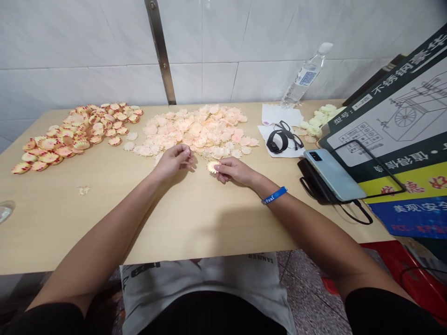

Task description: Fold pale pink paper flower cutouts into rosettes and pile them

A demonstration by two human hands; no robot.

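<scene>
Between the thumb and fingers of my right hand [234,170] is a small pale yellow artificial flower head [212,167] with a fringed edge, held just above the table. My left hand [174,160] is closed in a loose pinch to the left of it, at the near edge of a heap of pale pink flower pieces [202,128]. What its fingertips hold, if anything, I cannot make out. Farther left lies a pile of flower heads with red-tipped edges [75,128]. A few pale pieces [132,136] lie loose between the two heaps.
At the back right stand a water bottle [303,77] and pale yellow-green flower pieces [321,118]. Paper [279,115], a black wristband [277,142] and glasses [296,139] lie nearby. A phone [335,174] rests on a black object before a large printed box [394,107]. Scraps [83,190] lie left.
</scene>
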